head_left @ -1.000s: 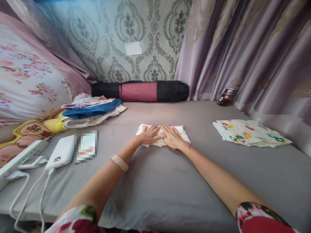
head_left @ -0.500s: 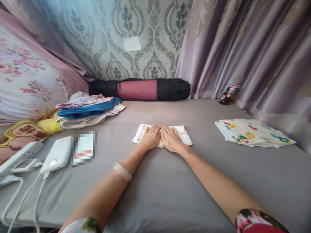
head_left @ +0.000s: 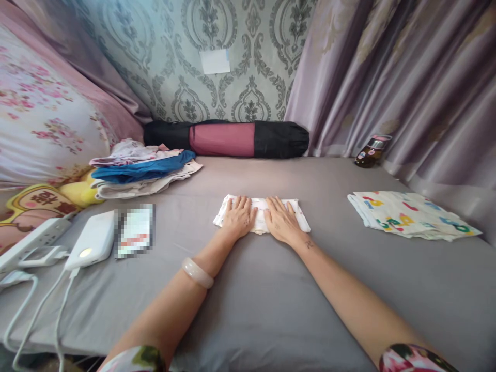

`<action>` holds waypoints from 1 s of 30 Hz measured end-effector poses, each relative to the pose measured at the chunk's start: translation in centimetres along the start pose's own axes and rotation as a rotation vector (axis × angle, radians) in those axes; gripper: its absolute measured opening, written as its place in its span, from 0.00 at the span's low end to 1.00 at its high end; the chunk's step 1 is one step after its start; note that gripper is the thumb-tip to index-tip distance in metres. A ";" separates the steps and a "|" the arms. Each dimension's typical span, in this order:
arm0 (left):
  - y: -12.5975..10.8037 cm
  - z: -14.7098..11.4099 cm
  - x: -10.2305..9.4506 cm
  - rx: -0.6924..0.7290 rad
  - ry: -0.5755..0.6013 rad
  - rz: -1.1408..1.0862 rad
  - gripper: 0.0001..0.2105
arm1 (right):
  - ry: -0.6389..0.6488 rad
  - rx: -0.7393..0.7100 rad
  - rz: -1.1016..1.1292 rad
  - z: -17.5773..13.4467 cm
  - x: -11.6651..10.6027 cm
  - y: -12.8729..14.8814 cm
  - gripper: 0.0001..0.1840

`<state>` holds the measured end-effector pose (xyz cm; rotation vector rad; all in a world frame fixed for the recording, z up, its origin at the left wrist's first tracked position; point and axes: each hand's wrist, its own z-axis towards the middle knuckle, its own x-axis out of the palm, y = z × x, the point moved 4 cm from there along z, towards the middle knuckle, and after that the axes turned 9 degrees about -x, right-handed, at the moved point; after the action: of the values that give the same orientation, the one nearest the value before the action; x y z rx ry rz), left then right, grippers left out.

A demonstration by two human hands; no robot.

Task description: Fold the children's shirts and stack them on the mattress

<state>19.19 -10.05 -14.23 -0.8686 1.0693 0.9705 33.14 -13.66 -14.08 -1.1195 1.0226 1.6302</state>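
Note:
A white printed cloth [head_left: 261,212], folded into a flat rectangle, lies on the grey bed sheet [head_left: 248,289]. My left hand [head_left: 238,217] rests flat on its left part, fingers stretched out. On its right part lies my right hand [head_left: 281,219], palm down with the fingers spread. A strip of the cloth shows between the two hands. Both hands press on top of it and neither grips it. The underside of the cloth is hidden.
A pile of folded clothes [head_left: 145,170] sits at the left, and a folded patterned cloth [head_left: 414,214] at the right. A black and pink roll bag [head_left: 222,139] lies along the wall. A white power bank [head_left: 93,240], a power strip [head_left: 39,240] and a bottle [head_left: 372,151] stand around.
My hands have moved apart, from side by side in the middle of the cloth towards its two ends, and the fingers are more spread. The view has shifted slightly.

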 end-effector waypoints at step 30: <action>1.6 0.0 0.2 -0.144 0.063 -0.006 0.26 | 0.076 0.141 -0.031 -0.3 0.6 -0.9 0.32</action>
<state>17.70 -9.43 -14.58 -1.0249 1.0590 1.0306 33.95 -13.57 -14.91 -1.1035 1.1455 1.4769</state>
